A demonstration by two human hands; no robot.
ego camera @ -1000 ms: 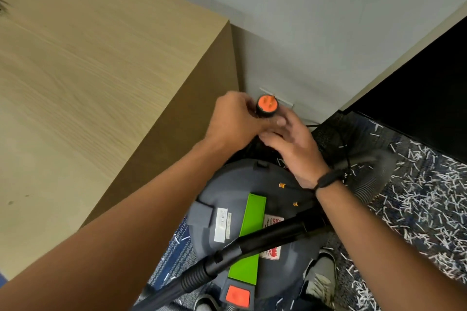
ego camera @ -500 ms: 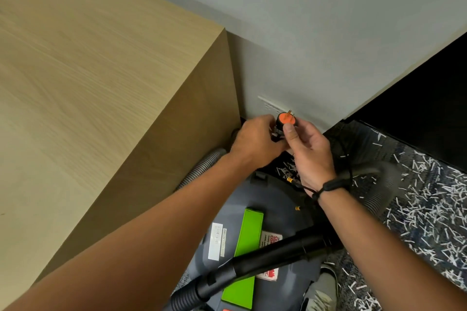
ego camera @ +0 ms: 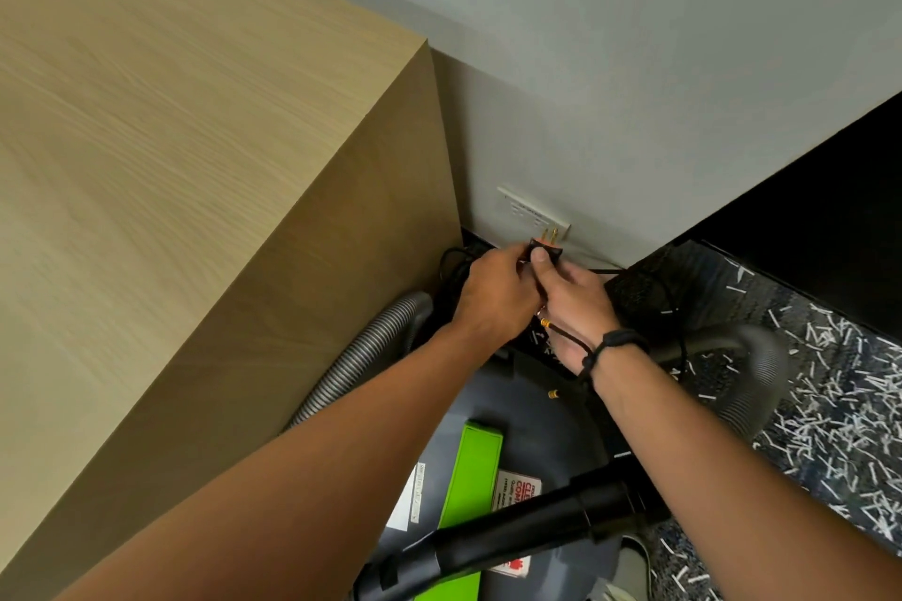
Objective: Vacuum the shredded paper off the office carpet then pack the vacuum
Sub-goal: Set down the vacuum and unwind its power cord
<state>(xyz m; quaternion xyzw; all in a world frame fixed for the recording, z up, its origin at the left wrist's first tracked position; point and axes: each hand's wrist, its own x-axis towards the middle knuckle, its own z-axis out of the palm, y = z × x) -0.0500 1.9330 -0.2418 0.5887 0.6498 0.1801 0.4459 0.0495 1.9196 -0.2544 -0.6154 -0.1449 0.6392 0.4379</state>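
We pinch plug (ego camera: 545,252) with both hands, left hand (ego camera: 493,293) and right hand (ego camera: 571,298); prongs just short of outlet (ego camera: 533,214). Tilted prongs could miss slots.

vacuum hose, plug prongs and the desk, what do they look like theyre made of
The vacuum hose looks like grey ribbed flexible plastic, going by its even ridges and dull sheen. The plug prongs look like brass-coloured metal, shiny and yellowish. The desk looks like matte wood-grain laminate or veneer: pale grain lines on a flat smooth top; which one is unclear.
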